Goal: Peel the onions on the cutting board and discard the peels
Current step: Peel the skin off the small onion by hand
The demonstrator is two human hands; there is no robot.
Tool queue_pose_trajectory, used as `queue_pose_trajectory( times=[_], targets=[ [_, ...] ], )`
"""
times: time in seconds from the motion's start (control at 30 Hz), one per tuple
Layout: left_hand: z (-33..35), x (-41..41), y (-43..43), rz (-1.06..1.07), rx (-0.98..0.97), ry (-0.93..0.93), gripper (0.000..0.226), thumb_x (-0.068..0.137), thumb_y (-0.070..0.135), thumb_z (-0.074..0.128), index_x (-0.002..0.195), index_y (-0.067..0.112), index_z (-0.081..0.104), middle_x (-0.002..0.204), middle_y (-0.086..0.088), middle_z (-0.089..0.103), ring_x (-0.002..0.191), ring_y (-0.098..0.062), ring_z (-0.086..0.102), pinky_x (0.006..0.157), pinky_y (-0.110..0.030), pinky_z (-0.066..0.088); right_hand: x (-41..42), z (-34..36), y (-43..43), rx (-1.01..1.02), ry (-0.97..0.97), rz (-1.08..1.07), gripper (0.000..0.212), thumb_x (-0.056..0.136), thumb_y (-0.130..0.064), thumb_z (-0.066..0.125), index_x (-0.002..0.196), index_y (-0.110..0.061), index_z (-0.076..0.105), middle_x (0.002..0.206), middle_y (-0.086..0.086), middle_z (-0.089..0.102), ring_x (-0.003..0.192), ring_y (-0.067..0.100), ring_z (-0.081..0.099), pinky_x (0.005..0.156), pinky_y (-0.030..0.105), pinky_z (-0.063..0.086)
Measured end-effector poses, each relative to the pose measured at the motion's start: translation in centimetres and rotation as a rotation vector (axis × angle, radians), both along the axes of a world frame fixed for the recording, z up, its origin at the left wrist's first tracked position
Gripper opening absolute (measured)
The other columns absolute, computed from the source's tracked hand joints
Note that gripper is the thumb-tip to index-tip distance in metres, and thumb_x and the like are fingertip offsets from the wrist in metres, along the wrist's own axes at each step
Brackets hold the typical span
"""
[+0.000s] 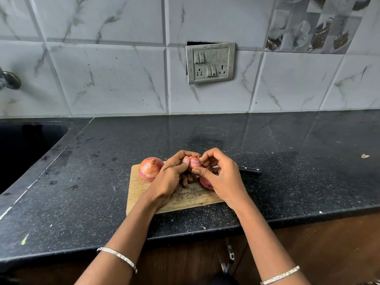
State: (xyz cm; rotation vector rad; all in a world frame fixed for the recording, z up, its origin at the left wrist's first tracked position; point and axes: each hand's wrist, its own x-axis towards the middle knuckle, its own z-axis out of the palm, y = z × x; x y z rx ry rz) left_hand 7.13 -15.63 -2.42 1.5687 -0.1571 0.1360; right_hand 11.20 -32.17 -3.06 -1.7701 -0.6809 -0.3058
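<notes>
left hand [171,177] + right hand [221,177] grip small onion [194,162] | over cutting board [136,190]

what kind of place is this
Most likely a home kitchen: a dark stone counter with a sink at its left, a tiled wall, and onions on a cutting board.

Both hands — left hand [170,177], right hand [222,177] — grip small onion [194,162]
</notes>
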Motion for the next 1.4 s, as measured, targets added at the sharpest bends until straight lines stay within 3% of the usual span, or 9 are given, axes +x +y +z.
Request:
queue_pose_trajectory(
  times=[0.33,0.57,0.83,0.9,1.03,1.17,1.4],
  targets=[
    [-0.14,0.23,0.03,-0.003,0.009,0.001,0.03,0.11,0.012,0.037,0.121,0.01,0.065,0.081,-0.003,0.064,0.066,-0.011,0.053,0.056,-0.026,0.044,0.07,-0.06,-0.1,0.009,0.046,0.027,0.027,0.077,-0.025,0.088,0.089,-0.019,0.064,0.086,-0.004,0.069,0.082,0.016,0.067,0.078,0.04,0.057],
    [-0.19,0.32,0.12,-0.002,0.004,0.008,0.03,0.11,0.012,0.036,0.12,0.008,0.064,0.083,-0.003,0.064,0.067,-0.014,0.052,0.057,-0.027,0.043,0.02,0.08,-0.04,-0.047,0.028,0.026,0.024,0.079,-0.025,0.087,0.084,-0.019,0.064,0.088,-0.002,0.067,0.084,0.015,0.064,0.078,0.029,0.051],
    [-0.07,0.24,-0.09,0.003,-0.041,0.005,0.028,0.11,0.012,0.036,0.121,0.004,0.061,0.081,-0.005,0.064,0.064,-0.01,0.056,0.055,-0.025,0.048,0.24,-0.11,-0.1,-0.085,-0.041,-0.004,0.02,0.082,-0.028,0.083,0.08,-0.019,0.065,0.09,-0.004,0.062,0.088,0.013,0.06,0.08,0.025,0.047],
    [-0.03,0.29,-0.11,-0.005,-0.064,0.007,0.028,0.111,0.016,0.038,0.121,0.003,0.061,0.083,-0.007,0.064,0.065,-0.011,0.058,0.054,-0.024,0.05,0.17,-0.16,-0.07,-0.058,-0.043,-0.021,0.02,0.083,-0.025,0.083,0.08,-0.019,0.065,0.089,-0.006,0.063,0.087,0.013,0.062,0.08,0.028,0.049],
    [-0.1,0.44,-0.09,-0.007,-0.103,0.017,0.024,0.109,0.014,0.041,0.122,0.005,0.058,0.086,-0.01,0.069,0.075,-0.02,0.061,0.057,-0.026,0.053,-0.08,-0.1,-0.15,0.039,0.029,-0.006,0.023,0.08,-0.018,0.086,0.089,-0.02,0.064,0.089,-0.005,0.069,0.083,0.016,0.067,0.077,0.045,0.058],
    [-0.12,0.44,-0.07,-0.002,-0.093,0.016,0.024,0.109,0.013,0.042,0.124,0.005,0.059,0.09,-0.008,0.068,0.079,-0.023,0.061,0.06,-0.028,0.055,-0.19,0.05,-0.06,0.001,0.016,0.012,0.028,0.079,-0.02,0.087,0.094,-0.026,0.064,0.091,-0.006,0.07,0.085,0.016,0.068,0.077,0.047,0.058],
    [-0.38,0.68,-0.01,0.012,-0.06,0.015,0.023,0.108,0.016,0.044,0.124,0.005,0.059,0.088,-0.002,0.07,0.08,-0.031,0.056,0.064,-0.035,0.052,-0.13,0.0,-0.01,-0.069,-0.101,-0.048,0.022,0.079,-0.023,0.087,0.082,-0.019,0.066,0.09,-0.007,0.062,0.082,0.014,0.063,0.074,0.028,0.051]
  ],
)
